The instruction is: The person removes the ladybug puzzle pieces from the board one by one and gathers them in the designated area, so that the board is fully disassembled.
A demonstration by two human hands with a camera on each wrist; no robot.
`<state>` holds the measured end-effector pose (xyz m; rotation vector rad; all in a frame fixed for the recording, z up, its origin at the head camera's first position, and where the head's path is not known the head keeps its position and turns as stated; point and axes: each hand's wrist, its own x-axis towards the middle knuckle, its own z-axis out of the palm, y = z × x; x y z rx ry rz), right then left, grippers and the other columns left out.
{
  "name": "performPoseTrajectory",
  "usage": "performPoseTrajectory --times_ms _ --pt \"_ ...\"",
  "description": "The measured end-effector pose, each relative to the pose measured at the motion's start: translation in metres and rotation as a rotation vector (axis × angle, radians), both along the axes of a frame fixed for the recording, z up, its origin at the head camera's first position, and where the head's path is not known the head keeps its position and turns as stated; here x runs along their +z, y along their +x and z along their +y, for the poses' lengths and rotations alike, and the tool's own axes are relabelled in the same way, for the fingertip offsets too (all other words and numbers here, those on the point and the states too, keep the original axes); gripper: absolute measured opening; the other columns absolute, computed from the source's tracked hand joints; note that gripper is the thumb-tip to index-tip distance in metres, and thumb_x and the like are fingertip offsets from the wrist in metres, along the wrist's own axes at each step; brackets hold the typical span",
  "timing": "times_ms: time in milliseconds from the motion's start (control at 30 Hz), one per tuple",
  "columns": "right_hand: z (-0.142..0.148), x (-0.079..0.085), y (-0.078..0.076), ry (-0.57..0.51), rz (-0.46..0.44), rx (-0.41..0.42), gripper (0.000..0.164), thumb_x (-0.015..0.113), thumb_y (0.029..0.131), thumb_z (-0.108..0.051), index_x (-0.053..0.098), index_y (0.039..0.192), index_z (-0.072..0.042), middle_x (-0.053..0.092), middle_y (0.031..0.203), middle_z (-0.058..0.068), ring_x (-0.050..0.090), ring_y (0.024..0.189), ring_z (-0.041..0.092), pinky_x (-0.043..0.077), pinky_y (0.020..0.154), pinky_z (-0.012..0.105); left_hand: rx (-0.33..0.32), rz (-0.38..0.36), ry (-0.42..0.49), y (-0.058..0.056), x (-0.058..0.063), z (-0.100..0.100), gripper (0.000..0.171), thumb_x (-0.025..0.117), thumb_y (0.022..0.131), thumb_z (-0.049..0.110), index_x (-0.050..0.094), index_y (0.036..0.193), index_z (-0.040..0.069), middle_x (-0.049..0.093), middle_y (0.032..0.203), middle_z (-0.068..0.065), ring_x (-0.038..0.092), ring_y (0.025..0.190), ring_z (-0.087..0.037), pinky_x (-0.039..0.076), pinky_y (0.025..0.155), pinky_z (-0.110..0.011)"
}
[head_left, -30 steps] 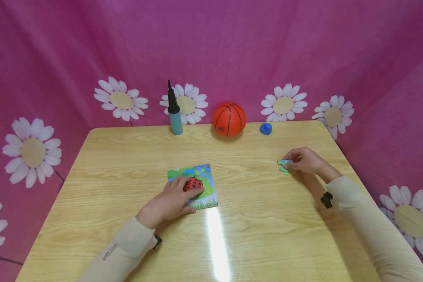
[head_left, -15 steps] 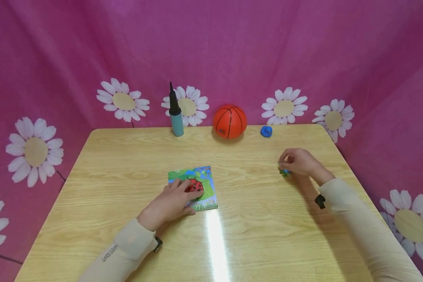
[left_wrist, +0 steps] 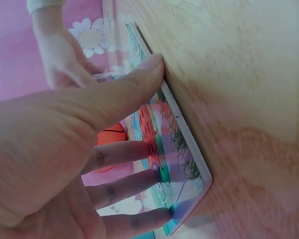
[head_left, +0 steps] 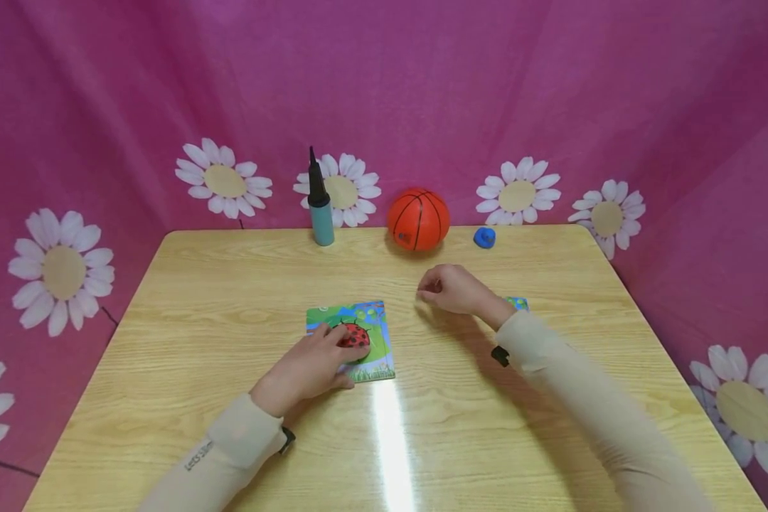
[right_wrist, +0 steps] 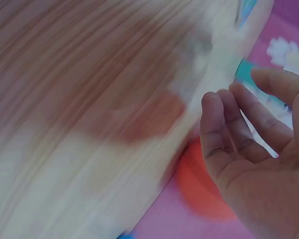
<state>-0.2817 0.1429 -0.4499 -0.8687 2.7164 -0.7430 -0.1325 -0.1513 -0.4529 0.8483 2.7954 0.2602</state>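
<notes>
A square jigsaw puzzle [head_left: 377, 355] with a ladybug picture lies left of the middle of the table. My left hand [head_left: 310, 366] rests on it with fingers spread; in the left wrist view the fingertips touch the picture of the puzzle [left_wrist: 182, 169] and the thumb lies at its near edge. My right hand [head_left: 457, 290] hovers to the right of the puzzle, its fingers loosely bent. Between thumb and fingers of the right hand [right_wrist: 264, 129] nothing shows in the right wrist view. Blue-and-green puzzle pieces [head_left: 518, 303] lie farther right, partly hidden behind the right sleeve.
Along the back of the wooden table [head_left: 230, 277] stand a teal hand pump [head_left: 322, 220], an orange ball with black lines [head_left: 418, 220] and a small blue object [head_left: 484, 237]. A pink flowered curtain [head_left: 384, 85] hangs behind and at both sides.
My right hand, earlier touching the puzzle pieces at the right, has let go of them and moved left toward the puzzle. The left hand stays on the puzzle.
</notes>
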Motion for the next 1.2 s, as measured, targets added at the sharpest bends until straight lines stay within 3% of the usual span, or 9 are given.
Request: performPoseTrajectory --times_ms 233,467,800,1033,1200 --pt "-0.068 0.000 0.006 -0.044 -0.040 0.124 0.021 0.076 0.096 -0.020 0.079 0.110 -0.004 0.079 0.105 0.008 0.073 0.095 0.018 0.061 0.089 0.035 -0.017 0.028 -0.006 0.000 0.000 -0.001 0.057 0.081 0.091 0.041 0.066 0.144 0.027 0.056 0.140 -0.021 0.053 0.126 -0.043 0.053 0.105 -0.058" --pt "-0.110 -0.003 0.022 0.086 -0.026 0.227 0.028 0.077 0.096 -0.023 0.078 0.112 -0.001 0.076 0.107 0.011 0.068 0.098 0.021 0.058 0.091 0.035 -0.071 0.080 0.024 0.001 -0.002 -0.002 0.057 0.081 0.089 0.039 0.067 0.143 0.023 0.056 0.143 -0.024 0.055 0.125 -0.048 0.056 0.101 -0.059" --pt "-0.132 -0.002 0.044 0.183 0.022 0.087 0.027 0.083 0.090 -0.020 0.076 0.105 0.001 0.065 0.106 0.014 0.059 0.094 0.025 0.055 0.089 0.040 -0.062 0.081 0.062 0.001 -0.003 -0.005 0.051 0.083 0.090 0.034 0.072 0.138 0.020 0.057 0.138 -0.023 0.055 0.125 -0.045 0.054 0.104 -0.059" --pt "-0.133 -0.001 0.048 0.231 0.056 0.070 0.021 0.083 0.090 -0.018 0.075 0.098 0.000 0.066 0.095 0.011 0.055 0.086 0.021 0.050 0.078 0.035 -0.020 0.063 0.067 0.004 -0.004 -0.005 0.048 0.080 0.094 0.034 0.070 0.140 0.025 0.052 0.139 -0.031 0.050 0.124 -0.048 0.053 0.101 -0.060" --pt "-0.135 -0.002 0.047 0.224 0.003 0.032 0.028 0.082 0.092 -0.019 0.074 0.109 0.000 0.073 0.105 0.013 0.063 0.097 0.025 0.055 0.088 0.039 0.006 0.035 0.050 0.006 -0.003 -0.006 0.049 0.077 0.096 0.034 0.067 0.144 0.027 0.049 0.140 -0.034 0.049 0.119 -0.048 0.054 0.100 -0.057"
